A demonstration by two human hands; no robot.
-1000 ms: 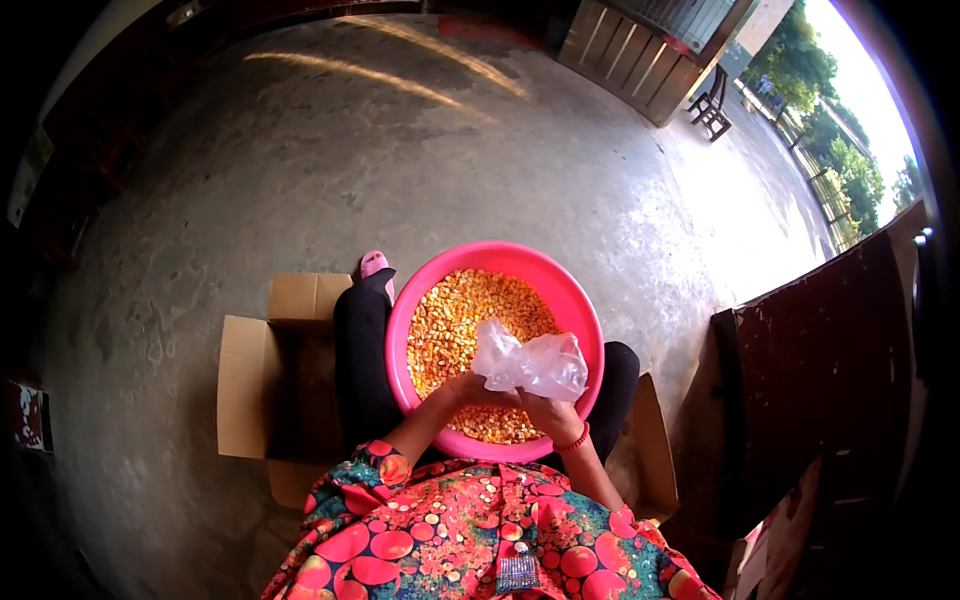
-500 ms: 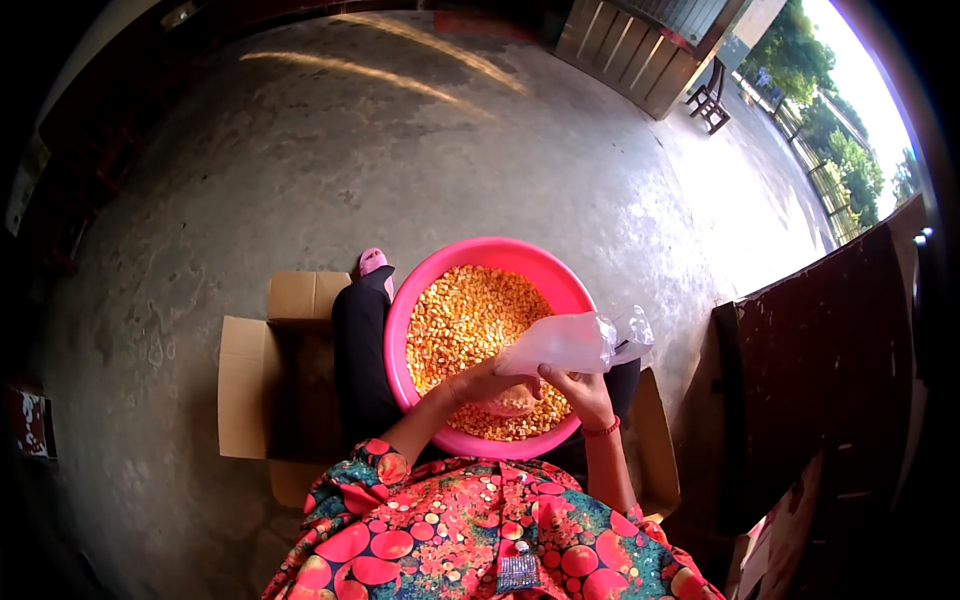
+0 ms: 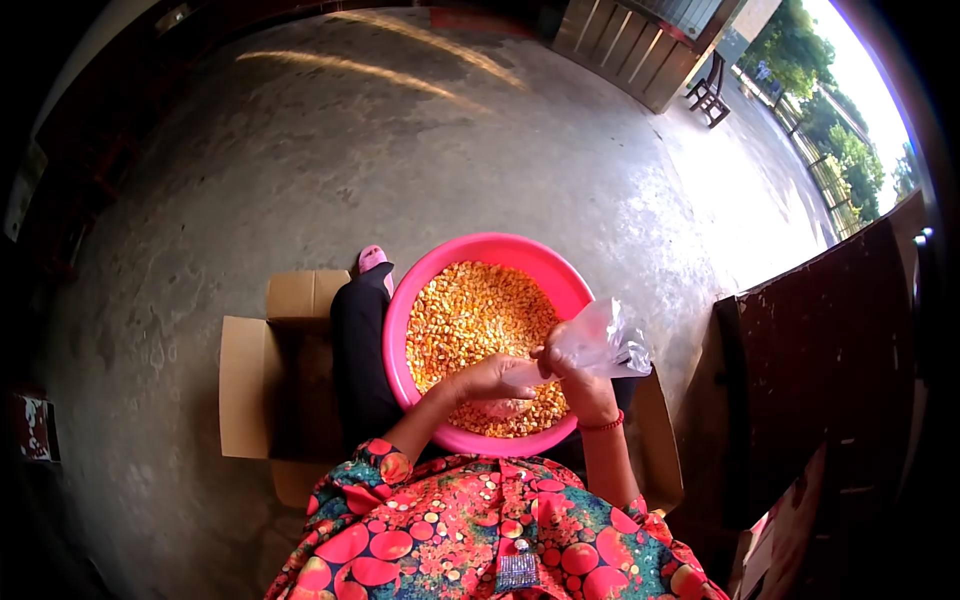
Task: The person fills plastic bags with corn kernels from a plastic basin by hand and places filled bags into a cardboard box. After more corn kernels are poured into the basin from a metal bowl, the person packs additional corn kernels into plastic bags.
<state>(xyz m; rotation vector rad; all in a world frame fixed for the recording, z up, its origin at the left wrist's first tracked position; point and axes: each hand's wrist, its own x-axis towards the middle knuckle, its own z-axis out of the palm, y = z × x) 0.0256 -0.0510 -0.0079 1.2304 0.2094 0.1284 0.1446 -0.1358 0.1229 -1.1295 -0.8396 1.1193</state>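
Note:
A clear plastic bag (image 3: 598, 340) is stretched between my two hands above a pink basin (image 3: 399, 345) of loose corn kernels (image 3: 478, 312). My right hand (image 3: 580, 385) is closed around the gathered upper part of the bag, whose loose end flares out past the basin's right rim. With fingers bent, my left hand (image 3: 488, 380) grips the bag lower down. The bag's filled bottom hangs under that hand, low over the kernels; whether it touches them I cannot tell. A red bracelet (image 3: 602, 424) circles my right wrist.
An open cardboard box (image 3: 245, 390) stands left of the basin, and another cardboard flap (image 3: 655, 440) shows at the right. Dark wooden furniture (image 3: 820, 370) stands at the right. Beyond the concrete floor (image 3: 300, 170) are a door (image 3: 625, 50) and a chair (image 3: 710, 95).
My right hand has closed around the bag's neck and moved slightly up. The upper bag, flat and wide before, is now bunched and narrowed. My left hand stays nearly in place.

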